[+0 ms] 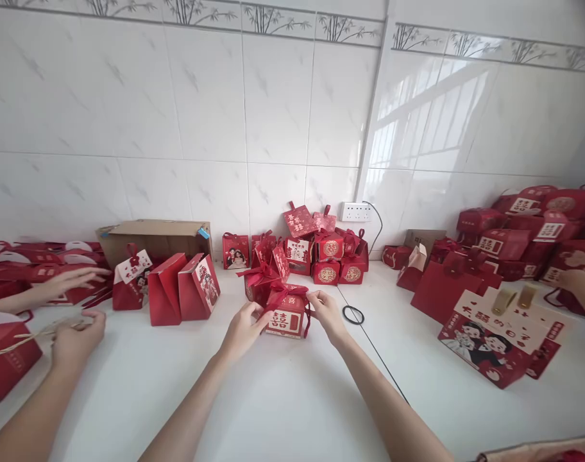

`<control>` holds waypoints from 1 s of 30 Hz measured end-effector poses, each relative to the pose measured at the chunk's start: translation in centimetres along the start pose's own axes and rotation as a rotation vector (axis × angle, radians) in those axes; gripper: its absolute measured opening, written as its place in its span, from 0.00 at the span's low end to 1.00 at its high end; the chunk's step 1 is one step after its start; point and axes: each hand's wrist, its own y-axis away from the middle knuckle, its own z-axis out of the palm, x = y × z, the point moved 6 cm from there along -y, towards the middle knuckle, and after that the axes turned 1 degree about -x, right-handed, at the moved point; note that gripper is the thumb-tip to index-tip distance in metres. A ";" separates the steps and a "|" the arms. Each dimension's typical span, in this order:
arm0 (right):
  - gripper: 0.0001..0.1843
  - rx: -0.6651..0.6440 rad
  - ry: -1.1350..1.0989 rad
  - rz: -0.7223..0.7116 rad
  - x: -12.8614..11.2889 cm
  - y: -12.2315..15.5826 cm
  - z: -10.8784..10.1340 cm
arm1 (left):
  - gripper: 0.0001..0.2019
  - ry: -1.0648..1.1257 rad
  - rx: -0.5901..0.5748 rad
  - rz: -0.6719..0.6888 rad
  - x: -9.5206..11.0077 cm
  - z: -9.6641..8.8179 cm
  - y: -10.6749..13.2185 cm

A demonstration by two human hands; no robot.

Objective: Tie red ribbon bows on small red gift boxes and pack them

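Observation:
A small red gift box (279, 322) with a gold-and-white double-happiness panel stands on the white table in front of me. A dark red ribbon bow (288, 292) sits on its top. My left hand (243, 332) grips the box's left side, thumb and fingers closed against it. On the other side, my right hand (327, 316) has its fingers curled at the upper right edge beside the ribbon's tail. Exactly where those fingertips press is partly hidden. Right behind it stands another red box with a ribbon bow (258, 276).
Red gift boxes (328, 248) are stacked at the wall below a power strip (356, 212). A black cable (353, 314) crosses the table. Co-workers' hands (76, 337) reach in at left and right. A cardboard box (152, 232) and a printed gift bag (485, 346) stand nearby.

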 end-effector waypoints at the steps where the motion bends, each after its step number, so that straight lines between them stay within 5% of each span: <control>1: 0.23 0.006 -0.003 -0.007 0.1 -0.1 -0.1 | 0.11 0.026 -0.008 0.003 0.1 0.1 0.1; 7: 0.23 0.016 -0.057 -0.009 -0.6 -0.1 -0.3 | 0.16 0.479 0.069 -0.183 -0.8 -0.2 -0.4; 12: 0.18 0.008 -0.310 0.054 -2.0 0.0 -0.8 | 0.13 0.868 0.124 -0.282 0.8 -1.4 -1.0; 15: 0.16 0.049 -0.371 0.051 -3.7 0.1 -1.5 | 0.07 1.090 0.088 -0.305 3.3 -2.2 -1.8; 21: 0.17 0.028 -0.579 -0.037 -10.0 1.5 -1.0 | 0.09 1.187 0.002 -0.208 9.2 -3.9 -3.5; 30: 0.16 -0.125 -0.310 -0.204 -16.4 5.1 2.8 | 0.14 1.030 -0.181 -0.054 16.9 -4.6 -2.1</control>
